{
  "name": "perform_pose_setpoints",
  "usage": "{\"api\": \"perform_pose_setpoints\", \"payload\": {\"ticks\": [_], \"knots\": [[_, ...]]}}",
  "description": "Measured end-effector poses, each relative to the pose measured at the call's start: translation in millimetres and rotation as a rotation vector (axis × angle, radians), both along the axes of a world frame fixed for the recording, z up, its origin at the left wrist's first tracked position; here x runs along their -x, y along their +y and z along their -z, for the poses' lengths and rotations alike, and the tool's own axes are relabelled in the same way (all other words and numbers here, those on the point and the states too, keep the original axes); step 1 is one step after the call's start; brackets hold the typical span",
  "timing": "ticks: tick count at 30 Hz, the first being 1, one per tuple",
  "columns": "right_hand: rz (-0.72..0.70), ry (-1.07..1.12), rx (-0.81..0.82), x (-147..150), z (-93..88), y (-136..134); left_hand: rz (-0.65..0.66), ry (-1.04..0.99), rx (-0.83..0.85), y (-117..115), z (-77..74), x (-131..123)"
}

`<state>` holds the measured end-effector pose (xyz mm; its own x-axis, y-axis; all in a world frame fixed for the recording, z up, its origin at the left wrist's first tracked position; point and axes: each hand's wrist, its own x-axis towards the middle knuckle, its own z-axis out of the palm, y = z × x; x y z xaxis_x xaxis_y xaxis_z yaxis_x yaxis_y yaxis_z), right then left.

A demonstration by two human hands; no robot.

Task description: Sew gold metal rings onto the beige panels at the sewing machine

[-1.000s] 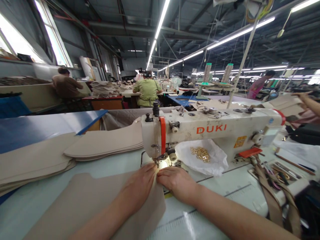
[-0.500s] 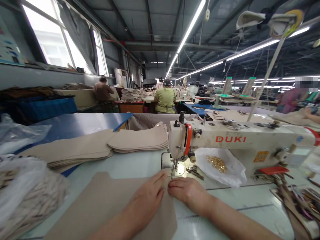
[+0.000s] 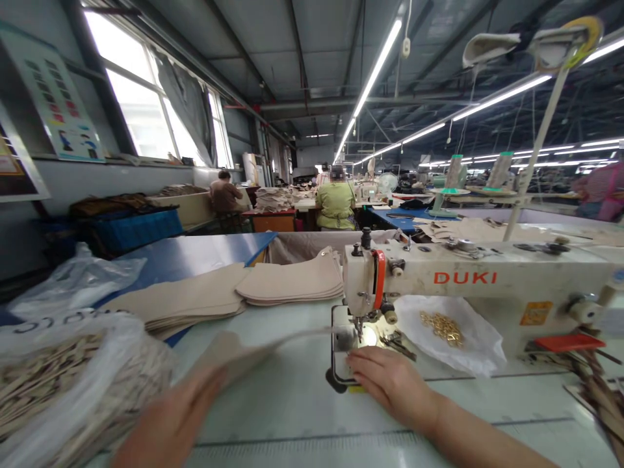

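Observation:
At the lower left my left hand (image 3: pixel 178 409), blurred by motion, grips a beige fabric panel (image 3: pixel 238 354). The panel is lifted and seen nearly edge-on, with one corner reaching toward the sewing machine (image 3: pixel 361 279). My right hand (image 3: pixel 390 383) rests by the needle plate (image 3: pixel 344 357), below and right of the needle, its fingers stretched out and nothing visible in them. Just beyond those fingers lies a small dark metal tool (image 3: pixel 397 344). A white cloth or bag (image 3: pixel 480 338) holding gold-coloured metal rings (image 3: pixel 443 327) sits under the machine arm.
Stacked beige panels (image 3: pixel 292 279) lie behind the work area. On the left stands a plastic bag (image 3: pixel 102 364) filled with fabric strips. A ruler scale (image 3: pixel 292 445) runs along the table front. Another person (image 3: pixel 336 201) sits farther back, facing away.
My left hand has moved left and down, drawing the panel away from the needle and lifting it. My right hand stays beside the needle plate. The view has shifted slightly left.

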<state>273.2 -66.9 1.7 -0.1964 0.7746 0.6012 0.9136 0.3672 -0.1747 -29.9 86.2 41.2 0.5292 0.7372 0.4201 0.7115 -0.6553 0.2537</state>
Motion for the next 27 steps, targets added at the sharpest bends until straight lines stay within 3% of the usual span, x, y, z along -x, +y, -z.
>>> {"api": "perform_pose_setpoints", "payload": {"ticks": [2, 3, 5, 7, 9, 12, 15, 18, 23, 25, 27], "knots": [[0.014, 0.011, 0.018, 0, 1.1, 0, -0.230, -0.044, -0.076, 9, -48.6, -17], [0.020, 0.016, 0.031, 0, 1.8, 0, -0.254, -0.090, -0.183, 15, -70.3, -29], [0.028, 0.026, 0.058, -1, 3.3, 0, -0.121, -0.149, -0.357, 31, -100.9, -59], [0.034, 0.036, 0.080, -1, 4.1, 1, 0.017, -0.111, -0.434, 54, -109.8, -94], [0.041, 0.043, 0.096, -2, 4.0, 1, 0.060, 0.008, -0.389, 79, -97.9, -127], [0.044, 0.046, 0.114, -5, 3.3, 1, 0.062, 0.165, -0.260, 107, -54.1, -162], [0.030, 0.038, 0.101, -7, 4.4, 2, 0.056, 0.244, -0.166, 116, -3.7, -174], [0.001, 0.024, 0.057, -7, 7.7, 2, 0.031, 0.265, -0.124, 115, 28.2, -171], [-0.029, 0.106, -0.013, -13, 11.2, -6, 0.063, 0.252, -0.109, 116, 37.1, -163], [0.087, 0.205, -0.043, -26, 10.4, -10, 0.061, 0.235, -0.109, 117, 37.2, -163], [0.295, 0.332, -0.012, -46, 7.5, -11, 0.053, 0.214, -0.108, 118, 39.0, -164]]}}
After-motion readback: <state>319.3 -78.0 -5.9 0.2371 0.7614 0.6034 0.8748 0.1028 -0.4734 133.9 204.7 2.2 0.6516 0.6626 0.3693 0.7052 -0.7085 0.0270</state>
